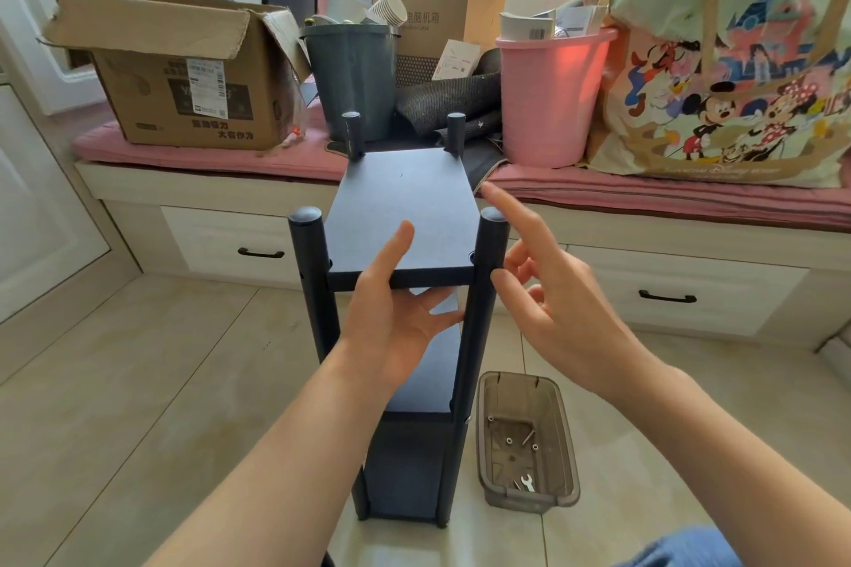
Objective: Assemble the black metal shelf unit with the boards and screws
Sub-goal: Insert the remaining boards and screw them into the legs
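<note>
The black shelf unit (317,290) stands upright on the tiled floor, with four round posts and several dark boards stacked down its height. My left hand (391,318) holds the front edge of the top board (405,198), thumb on top and fingers underneath. My right hand (548,290) hovers beside the near right post (488,272), fingers spread and loosely bent, holding nothing; the index finger points up past the board's right edge. A translucent brown plastic bin (566,465) on the floor right of the unit holds loose screws (520,440) and a small wrench (526,482).
A pink-cushioned window bench (207,157) with drawers runs behind the unit. On it stand a cardboard box (179,74), a dark grey bucket (354,78), a pink bucket (548,101) and a large cartoon-print bag (732,74). Tiled floor lies to the left.
</note>
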The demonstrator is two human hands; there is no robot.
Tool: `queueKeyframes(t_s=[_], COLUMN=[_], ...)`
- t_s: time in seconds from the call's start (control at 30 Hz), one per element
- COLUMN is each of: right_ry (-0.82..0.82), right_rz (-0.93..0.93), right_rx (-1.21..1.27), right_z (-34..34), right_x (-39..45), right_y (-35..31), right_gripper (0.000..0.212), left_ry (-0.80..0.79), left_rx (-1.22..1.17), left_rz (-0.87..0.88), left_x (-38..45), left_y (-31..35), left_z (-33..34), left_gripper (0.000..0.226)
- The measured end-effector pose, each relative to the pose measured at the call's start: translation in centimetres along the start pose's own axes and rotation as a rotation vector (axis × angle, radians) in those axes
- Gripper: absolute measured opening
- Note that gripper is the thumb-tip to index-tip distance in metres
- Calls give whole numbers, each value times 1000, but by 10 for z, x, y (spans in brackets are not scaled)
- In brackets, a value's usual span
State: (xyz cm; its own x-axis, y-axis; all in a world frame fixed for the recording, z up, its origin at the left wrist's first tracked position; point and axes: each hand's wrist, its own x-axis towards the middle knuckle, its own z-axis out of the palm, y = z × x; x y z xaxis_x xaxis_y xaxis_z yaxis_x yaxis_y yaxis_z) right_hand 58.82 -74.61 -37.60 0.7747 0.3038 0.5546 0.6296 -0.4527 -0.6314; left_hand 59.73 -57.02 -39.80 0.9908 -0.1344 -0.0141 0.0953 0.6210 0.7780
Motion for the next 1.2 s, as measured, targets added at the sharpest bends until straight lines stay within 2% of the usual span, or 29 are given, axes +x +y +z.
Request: queueKeyframes(t_s=[0.1,0.2,0.3,0.4,0.5,0.53,0.67,0.77,0.9,0.97,1.03,1.1,1.2], right_ry=[-5,-21,-11,0,-1,0,10,11,14,14,16,17,17], right_rz=[-60,-85,-81,-88,-81,-85,-83,-76,-73,-68,-67,-72,-75], right_rx=[-82,-115,-98,-99,-96,-98,-92,-86,-80,-76,-63,-58,-68], right_z=[2,4,4,4,5,5,5,6,6,7,8,8,9], right_x=[4,6,6,6,7,7,6,6,6,6,6,5,5], right_y=[0,1,1,-1,-1,-1,0,2,3,5,6,7,6], right_gripper=[63,65,65,62,61,61,62,62,64,66,67,68,69], left_ry=[37,91,81,38,81,105,204,274,215,204,289,377,415], left_rx=[-78,-117,-155,-166,-136,-125,-96,62,385,548,699,819,848], left_rz=[58,110,104,85,87,92,14,-122,-209,-210,-172,-139,-135], left_x=[0,1,0,-2,-1,-2,-19,-46,-81,-86,-80,-63,-27], left_y=[-2,-4,-6,-3,-3,-4,2,18,68,101,127,143,150], left_z=[5,7,8,11,11,12,6,-13,-47,-56,-62,-66,-60], left_gripper=[48,13,17,10,6,8,54,54,52,41,21,18,17])
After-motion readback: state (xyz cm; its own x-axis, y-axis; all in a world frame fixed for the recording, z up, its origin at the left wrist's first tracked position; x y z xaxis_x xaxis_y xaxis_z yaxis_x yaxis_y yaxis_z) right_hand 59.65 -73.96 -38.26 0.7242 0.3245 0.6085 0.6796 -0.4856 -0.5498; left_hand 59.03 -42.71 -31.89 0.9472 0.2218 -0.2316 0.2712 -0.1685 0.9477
